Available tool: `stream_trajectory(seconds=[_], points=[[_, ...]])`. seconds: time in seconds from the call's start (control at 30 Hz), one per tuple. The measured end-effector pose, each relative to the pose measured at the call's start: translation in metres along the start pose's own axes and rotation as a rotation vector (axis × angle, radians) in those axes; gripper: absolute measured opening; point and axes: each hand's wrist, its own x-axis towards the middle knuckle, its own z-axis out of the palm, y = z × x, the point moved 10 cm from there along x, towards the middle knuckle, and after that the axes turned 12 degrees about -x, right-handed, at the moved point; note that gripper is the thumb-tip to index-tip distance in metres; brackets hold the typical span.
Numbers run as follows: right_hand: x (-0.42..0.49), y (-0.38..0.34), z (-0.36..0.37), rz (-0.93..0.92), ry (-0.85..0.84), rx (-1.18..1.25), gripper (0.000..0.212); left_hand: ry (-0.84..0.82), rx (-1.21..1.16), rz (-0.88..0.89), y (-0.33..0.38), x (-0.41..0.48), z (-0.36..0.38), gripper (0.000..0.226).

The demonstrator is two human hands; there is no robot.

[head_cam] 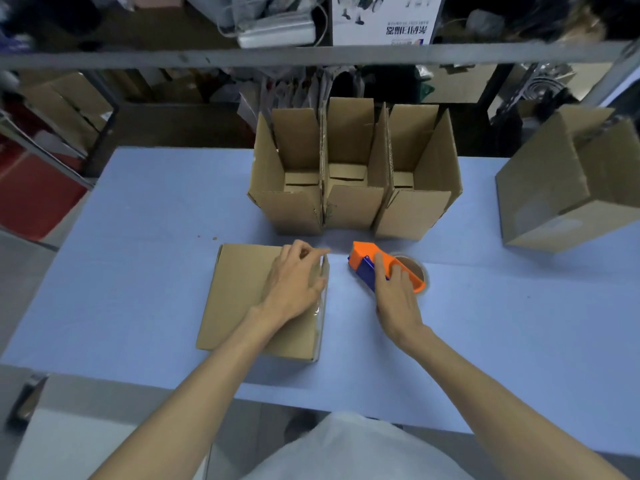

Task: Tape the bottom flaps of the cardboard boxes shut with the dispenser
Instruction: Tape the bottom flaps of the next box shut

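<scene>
Your left hand (294,285) rests, fingers loosely bent, on the cardboard box (239,299) at centre-left. Your right hand (394,296) grasps the orange dispenser (363,252) on the blue table (138,237), just right of that box.

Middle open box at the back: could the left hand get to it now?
Probably yes. The left hand rests on the near box, nothing stands between it and the middle open box, and the right hand on the dispenser is off to the side.
</scene>
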Motion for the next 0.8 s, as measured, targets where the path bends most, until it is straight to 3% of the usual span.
stream_trajectory(seconds=[0.1, 0.2, 0.27, 0.33, 0.4, 0.47, 0.57, 0.6, 0.67, 0.8], points=[[0.005, -0.002, 0.012, 0.026, 0.010, -0.006, 0.065, -0.130, 0.125, -0.129, -0.015, 0.014, 0.019, 0.069], [0.003, -0.004, 0.014, -0.021, 0.051, 0.145, 0.038, -0.118, 0.209, -0.123, -0.016, 0.025, 0.022, 0.057], [0.003, -0.002, 0.014, -0.005, 0.060, 0.224, 0.044, -0.123, 0.208, -0.128, -0.013, 0.030, 0.018, 0.050], [0.001, -0.001, 0.016, -0.012, 0.002, 0.148, 0.040, -0.106, 0.185, -0.140, -0.008, 0.031, 0.009, 0.047], [-0.006, -0.001, -0.006, -0.015, 0.121, 0.183, 0.050, 0.025, 0.084, -0.141, 0.000, 0.028, -0.017, 0.044], [-0.018, -0.001, -0.026, -0.028, 0.171, 0.409, 0.049, 0.235, -0.125, -0.125, 0.007, 0.018, -0.056, 0.043], [-0.022, -0.007, -0.036, -0.009, -0.009, 0.871, 0.052, 0.490, -0.583, -0.145, 0.000, -0.007, -0.102, 0.045], [-0.021, -0.009, -0.039, 0.022, -0.069, 1.016, 0.060, 0.515, -0.698, -0.171, -0.004, -0.014, -0.107, 0.048], [-0.015, -0.005, -0.052, 0.069, -0.048, 1.082, 0.073, 0.492, -0.778, -0.215, -0.011, -0.024, -0.110, 0.051], [-0.010, -0.002, -0.076, 0.151, 0.078, 1.105, 0.059, 0.507, -0.711, -0.270, -0.027, -0.047, -0.115, 0.063]])
